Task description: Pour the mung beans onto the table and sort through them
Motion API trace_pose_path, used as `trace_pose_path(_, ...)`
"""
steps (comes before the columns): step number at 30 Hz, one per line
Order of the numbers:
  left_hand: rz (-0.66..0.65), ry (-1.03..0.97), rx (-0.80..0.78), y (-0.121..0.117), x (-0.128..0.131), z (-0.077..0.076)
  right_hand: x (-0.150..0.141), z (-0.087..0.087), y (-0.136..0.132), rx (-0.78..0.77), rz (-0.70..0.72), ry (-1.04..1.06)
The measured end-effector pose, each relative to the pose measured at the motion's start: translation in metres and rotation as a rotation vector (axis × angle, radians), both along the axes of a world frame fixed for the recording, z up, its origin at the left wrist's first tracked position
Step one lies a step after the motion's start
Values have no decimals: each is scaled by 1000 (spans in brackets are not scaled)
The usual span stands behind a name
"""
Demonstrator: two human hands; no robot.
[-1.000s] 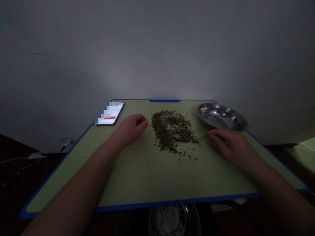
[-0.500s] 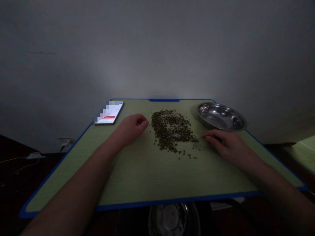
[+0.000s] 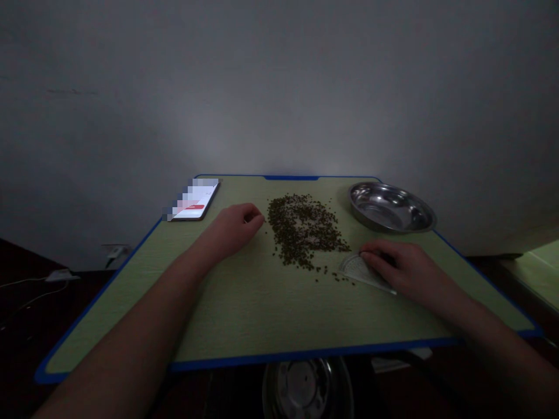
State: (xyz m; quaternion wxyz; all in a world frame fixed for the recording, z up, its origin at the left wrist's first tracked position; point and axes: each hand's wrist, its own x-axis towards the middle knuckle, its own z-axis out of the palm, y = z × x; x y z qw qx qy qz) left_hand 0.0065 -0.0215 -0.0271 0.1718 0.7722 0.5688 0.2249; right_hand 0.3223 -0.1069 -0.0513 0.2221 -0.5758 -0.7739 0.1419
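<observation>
A loose spread of small dark green beans or seeds covers the middle of the table, with paler grains among them. My right hand pinches a clear, half-round protractor between thumb and fingers. The protractor lies low over the tabletop, its curved edge close to the stray beans at the near right of the spread. On the other side, my left hand rests just left of the beans, fingers curled and thumb against the forefinger. Whatever it may hold is too small to make out.
The light green table has a blue rim. A wide steel bowl stands at the back right, and a lit phone lies at the back left. Below the front edge is another steel bowl. A wall rises behind the table.
My right hand has come slightly nearer to me, and the protractor has turned so its flat face now shows. My left hand has barely moved.
</observation>
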Motion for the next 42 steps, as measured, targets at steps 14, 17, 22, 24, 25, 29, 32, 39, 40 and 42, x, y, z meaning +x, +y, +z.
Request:
trace_pose_path(14, -12, 19, -9, -1, 0, 0, -24, 2, 18, 27, 72, -100)
trace_pose_path(17, -14, 24, -12, -1, 0, 1, -29, 3, 21, 28, 78, -105)
trace_pose_path(22, -23, 23, -1, -1, 0, -1, -35, 6, 23, 37, 97, -126)
trace_pose_path(24, -29, 14, 4, -1, 0, -1, -37, 7, 23, 36, 115, -126)
trace_pose_path(25, -28, 11, 3, -1, 0, -1, -38, 7, 23, 37, 124, -120)
trace_pose_path(29, -15, 12, -4, -2, 0, -1, -40, 6, 24, 32, 154, -88)
trace_pose_path(32, -23, 14, -5, -2, 0, -1, -41, 5, 24, 27, 183, -84)
trace_pose_path(39, -38, 24, 0, 0, 0, -2, -44, 5, 23, 33, 202, -78)
trace_pose_path(40, -38, 22, -2, 0, 0, -2, -45, 5, 23, 34, 207, -81)
trace_pose_path(42, -34, 18, -9, -1, 0, -2, -48, 6, 23, 32, 229, -85)
